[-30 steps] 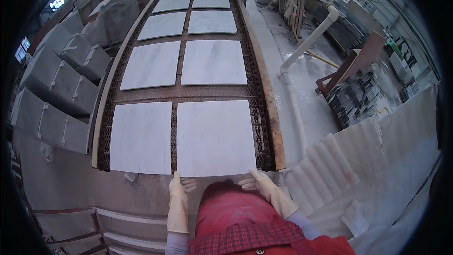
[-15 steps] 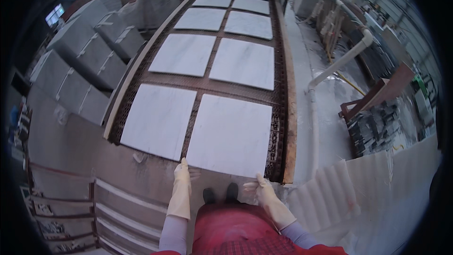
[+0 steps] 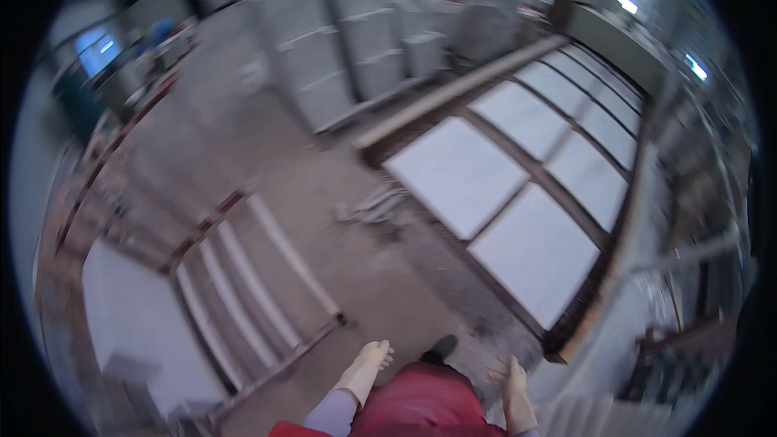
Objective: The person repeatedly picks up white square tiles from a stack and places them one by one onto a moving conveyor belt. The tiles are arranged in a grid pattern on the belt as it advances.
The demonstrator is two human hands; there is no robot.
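Note:
My left hand [image 3: 375, 355], in a cream rubber glove, is held low in front of the red apron [image 3: 417, 403]. Its fingers are loosely bent, with nothing seen in them. My right hand [image 3: 511, 382], gloved alike, is open with fingers apart and holds nothing. Ahead to the right, white square stone slabs lie in two rows on a dark conveyor bed. The nearest slab [image 3: 536, 254] lies beyond my right hand, and another slab [image 3: 457, 176] is beside it to the left. Neither hand touches a slab. Motion blurs the view.
A low rack with pale bars [image 3: 271, 255] stands at left, beside a stack of white slabs [image 3: 146, 324]. Crumpled scraps [image 3: 372, 206] lie on the floor near the conveyor's corner. Grey wrapped stacks [image 3: 303, 57] stand behind. A raised border [image 3: 595, 307] edges the conveyor's right side.
The view has swung left, bringing the rack and white stack further in. Both hands have come away from the nearest slab's front edge. The slabs keep their places on the conveyor.

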